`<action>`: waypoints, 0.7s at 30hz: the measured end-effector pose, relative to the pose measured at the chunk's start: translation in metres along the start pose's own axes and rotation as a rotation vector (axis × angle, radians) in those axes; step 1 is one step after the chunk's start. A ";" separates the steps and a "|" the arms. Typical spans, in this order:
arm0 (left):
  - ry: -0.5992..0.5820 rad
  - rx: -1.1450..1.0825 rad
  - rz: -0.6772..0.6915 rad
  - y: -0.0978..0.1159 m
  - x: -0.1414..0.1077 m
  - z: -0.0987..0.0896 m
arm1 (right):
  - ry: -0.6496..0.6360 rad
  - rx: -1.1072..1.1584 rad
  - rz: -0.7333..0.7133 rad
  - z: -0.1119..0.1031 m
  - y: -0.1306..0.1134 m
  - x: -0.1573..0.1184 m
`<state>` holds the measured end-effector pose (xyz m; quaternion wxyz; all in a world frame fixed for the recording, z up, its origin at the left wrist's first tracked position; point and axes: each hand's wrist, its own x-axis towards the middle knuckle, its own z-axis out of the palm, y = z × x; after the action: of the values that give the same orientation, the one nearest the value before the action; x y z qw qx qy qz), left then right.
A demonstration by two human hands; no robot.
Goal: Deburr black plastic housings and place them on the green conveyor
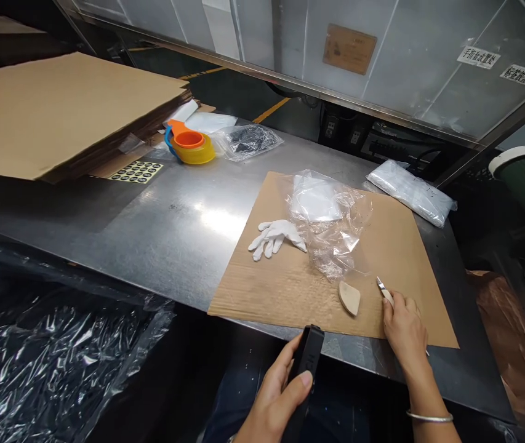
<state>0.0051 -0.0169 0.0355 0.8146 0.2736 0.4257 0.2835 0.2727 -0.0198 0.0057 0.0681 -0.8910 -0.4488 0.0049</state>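
Observation:
My left hand [280, 394] is closed around a long black object [309, 352] with pale lettering, held in front of the table's near edge. Over the right part of the cardboard sheet [290, 295], my right hand [404, 323] grips a small knife [386, 291], its blade tip pointing up and left. Just left of the knife lies a beige wedge-shaped pad [349, 298]. A white glove [277, 238] rests on the cardboard, beside a crumpled clear plastic bag [331, 240] with something white under or inside its upper part.
Large cardboard sheets [68, 111] are stacked at the back left of the metal table [174, 246]. Near them are a yellow tape roll [195, 151], a label sheet [137, 172] and a bag with dark contents [250, 141]. A plastic-wrapped packet [412, 192] lies back right.

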 end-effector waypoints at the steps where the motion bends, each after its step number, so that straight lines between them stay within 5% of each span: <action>1: 0.004 -0.010 -0.009 0.000 0.001 0.001 | 0.023 -0.021 -0.020 0.002 0.002 0.002; 6: 0.041 -0.128 0.007 0.002 0.011 0.007 | 0.145 -0.010 -0.142 -0.001 -0.008 -0.010; 12: 0.203 -0.511 0.056 0.005 0.037 0.022 | 0.092 0.649 -0.760 0.006 -0.066 -0.079; 15: 0.133 -0.591 0.004 0.003 0.049 0.025 | 0.115 0.785 -0.716 0.017 -0.083 -0.091; 18: 0.102 -0.518 0.063 -0.002 0.057 0.019 | 0.085 0.878 -0.527 0.011 -0.076 -0.072; 21: 0.318 -0.151 0.306 -0.004 0.059 0.001 | -0.094 0.893 -0.429 -0.012 -0.065 -0.038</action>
<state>0.0352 0.0210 0.0018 0.7029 0.2253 0.4797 0.4744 0.1986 -0.0136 0.0243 0.4223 -0.6612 -0.5787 0.2228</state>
